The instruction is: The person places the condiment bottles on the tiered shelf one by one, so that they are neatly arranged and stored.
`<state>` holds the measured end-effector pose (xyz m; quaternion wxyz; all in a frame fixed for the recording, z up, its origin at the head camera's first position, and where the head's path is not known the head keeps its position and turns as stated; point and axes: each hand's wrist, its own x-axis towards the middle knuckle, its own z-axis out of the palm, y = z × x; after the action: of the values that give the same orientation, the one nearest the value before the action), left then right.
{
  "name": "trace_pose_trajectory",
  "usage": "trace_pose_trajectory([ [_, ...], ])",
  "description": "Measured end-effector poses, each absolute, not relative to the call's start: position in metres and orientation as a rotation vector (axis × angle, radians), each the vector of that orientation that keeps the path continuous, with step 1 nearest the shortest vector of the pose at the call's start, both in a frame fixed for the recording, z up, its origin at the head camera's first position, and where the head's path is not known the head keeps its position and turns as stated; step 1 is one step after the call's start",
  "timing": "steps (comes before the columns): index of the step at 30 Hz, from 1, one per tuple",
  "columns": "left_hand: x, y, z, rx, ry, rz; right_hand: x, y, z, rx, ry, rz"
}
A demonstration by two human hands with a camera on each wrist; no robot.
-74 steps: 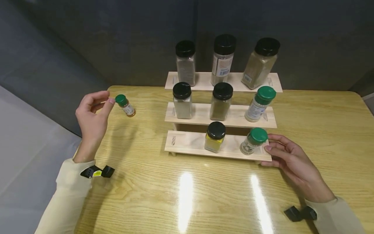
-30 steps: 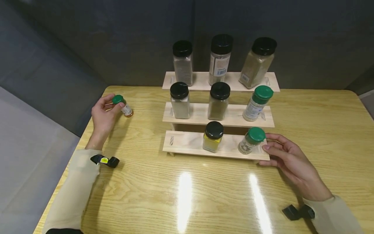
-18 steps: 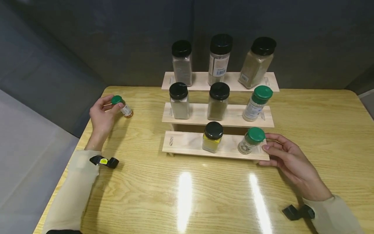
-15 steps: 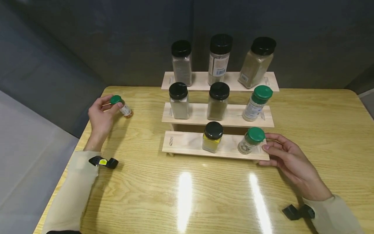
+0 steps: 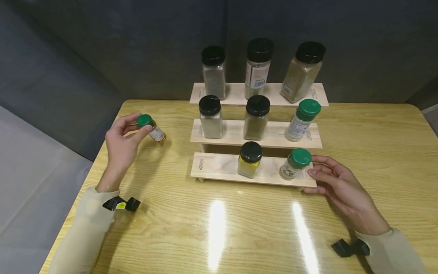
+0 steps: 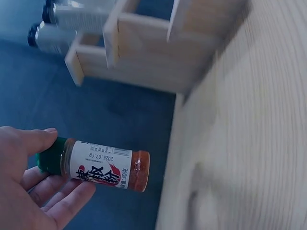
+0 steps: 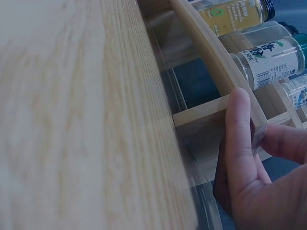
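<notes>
My left hand (image 5: 121, 146) pinches a small spice jar (image 5: 157, 134) by its green lid, thumb on one side and fingers on the other. In the left wrist view the chili powder jar (image 6: 98, 163) has a white label and red powder inside; its base is clear of the tabletop. My right hand (image 5: 345, 190) grips the right end of the lowest shelf of a three-tier wooden spice rack (image 5: 219, 163). The right wrist view has the thumb and fingers on either side of the shelf board (image 7: 211, 43).
Black-lidded jars (image 5: 213, 72) stand along the top shelf. The middle shelf carries two black-lidded jars and a green-lidded jar (image 5: 302, 120). On the bottom shelf are a yellow jar (image 5: 249, 161) and another green-lidded jar (image 5: 295, 163). A dark curtain (image 5: 164, 45) hangs behind the wooden table (image 5: 171, 224).
My left hand reached in and took hold of the chili powder jar, then lifted it and moved it slightly right and nearer. My right hand stays on the rack.
</notes>
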<state>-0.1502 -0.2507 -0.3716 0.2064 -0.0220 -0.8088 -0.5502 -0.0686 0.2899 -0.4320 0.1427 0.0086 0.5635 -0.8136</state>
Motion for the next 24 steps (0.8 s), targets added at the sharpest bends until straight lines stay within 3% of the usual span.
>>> trace_pose_trajectory([
  [24, -0.105, -0.200, -0.347, -0.474, -2.101, -1.621, -0.069, 0.289, -0.431, 0.022, 1.594, -2.361],
])
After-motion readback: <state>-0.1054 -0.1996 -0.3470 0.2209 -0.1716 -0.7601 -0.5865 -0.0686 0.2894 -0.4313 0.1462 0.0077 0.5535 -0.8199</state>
